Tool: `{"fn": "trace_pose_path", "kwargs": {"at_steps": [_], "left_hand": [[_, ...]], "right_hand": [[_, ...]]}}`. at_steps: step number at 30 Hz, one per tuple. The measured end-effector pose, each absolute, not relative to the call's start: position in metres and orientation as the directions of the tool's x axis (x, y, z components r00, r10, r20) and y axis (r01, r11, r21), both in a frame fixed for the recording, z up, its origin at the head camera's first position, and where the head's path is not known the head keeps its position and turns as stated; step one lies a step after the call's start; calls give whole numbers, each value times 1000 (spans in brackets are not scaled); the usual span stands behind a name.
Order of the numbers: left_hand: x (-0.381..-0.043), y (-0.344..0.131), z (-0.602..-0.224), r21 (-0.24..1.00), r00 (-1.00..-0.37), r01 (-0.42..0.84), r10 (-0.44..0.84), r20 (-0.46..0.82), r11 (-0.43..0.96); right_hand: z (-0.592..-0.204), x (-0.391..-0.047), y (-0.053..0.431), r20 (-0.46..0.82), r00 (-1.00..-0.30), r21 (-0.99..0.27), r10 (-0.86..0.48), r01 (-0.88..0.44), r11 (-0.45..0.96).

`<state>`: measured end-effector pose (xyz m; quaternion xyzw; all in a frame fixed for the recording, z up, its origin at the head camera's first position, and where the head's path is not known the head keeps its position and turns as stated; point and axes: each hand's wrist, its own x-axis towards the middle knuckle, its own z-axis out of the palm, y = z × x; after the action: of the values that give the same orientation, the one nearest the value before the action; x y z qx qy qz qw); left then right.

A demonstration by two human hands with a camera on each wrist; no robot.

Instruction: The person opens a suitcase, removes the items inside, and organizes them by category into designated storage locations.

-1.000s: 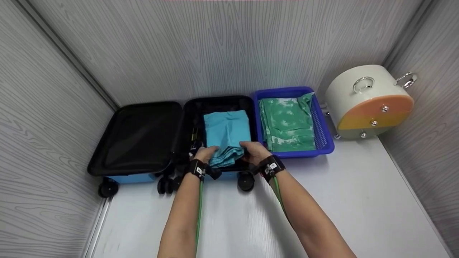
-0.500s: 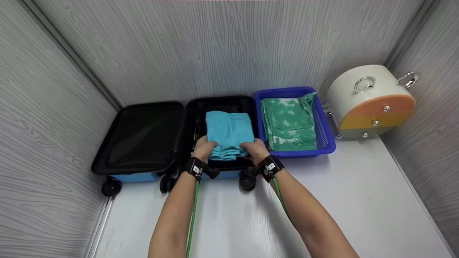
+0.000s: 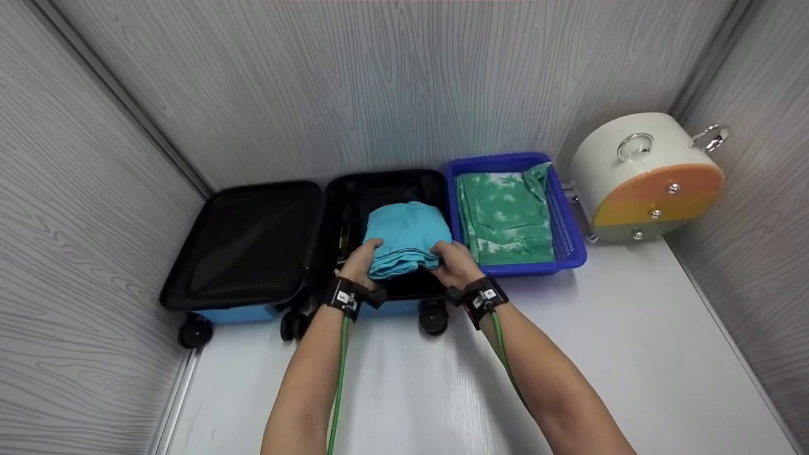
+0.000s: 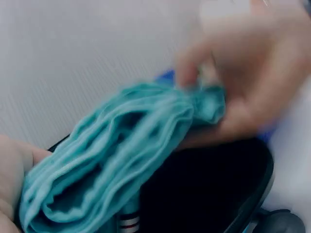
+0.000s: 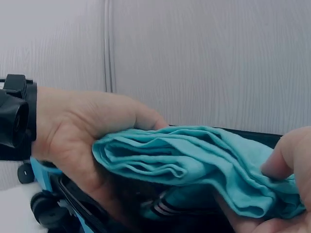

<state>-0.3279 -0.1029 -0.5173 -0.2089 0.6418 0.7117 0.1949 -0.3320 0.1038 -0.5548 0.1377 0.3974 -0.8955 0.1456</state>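
Note:
Both hands hold a folded turquoise cloth above the right half of an open suitcase. My left hand grips its near left corner, the thumb on top. At the near right corner the right hand pinches it, thumb above and fingers beneath. Stacked layers show along the cloth's near edge in both wrist views; whether it is a garment cannot be told. Under it in the suitcase lies a teal item with a striped band, mostly hidden.
The suitcase's other half lies to the left, its black inside up. On the right, a blue basket holds folded green-and-white tie-dyed cloth. Beyond it stands a round white cabinet with coloured drawers. Walls rise behind and at both sides.
The cloth's far edge has come nearer and its near edge has lifted, with the layers there lying more evenly. Both hands have kept hold and moved slightly up with it.

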Motion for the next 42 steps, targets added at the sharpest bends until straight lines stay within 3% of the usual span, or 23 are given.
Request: {"fn": "trace_pose_path", "kwargs": {"at_steps": [5,8,15,20,27,38,42], "left_hand": [[-325,-101,-512,738,-770,-634,106,-629,-233],[-329,-103,-523,771,-797,-600,73,-600,-215],[-335,-96,-539,915,-916,-402,-39,-400,45],[-333,-84,-535,966,-966,-257,-15,-257,36],[-336,-61,-531,983,-982,-185,26,-185,-3],[-349,13,-529,963,-978,-205,61,-197,-173],[-349,38,-526,968,-972,-218,113,-204,-126]], "right_hand": [[-554,-331,110,-341,-931,-719,-133,349,-601],[-553,-329,118,-351,-928,-801,-126,368,-472],[-545,-321,126,-344,-933,-922,-103,357,-151],[-546,-320,131,-298,-954,-954,-28,299,-17],[-548,-320,150,-153,-987,-987,40,155,47],[-556,-323,208,-34,-971,-995,237,55,81],[-561,-323,229,-11,-953,-995,301,41,91]]}}
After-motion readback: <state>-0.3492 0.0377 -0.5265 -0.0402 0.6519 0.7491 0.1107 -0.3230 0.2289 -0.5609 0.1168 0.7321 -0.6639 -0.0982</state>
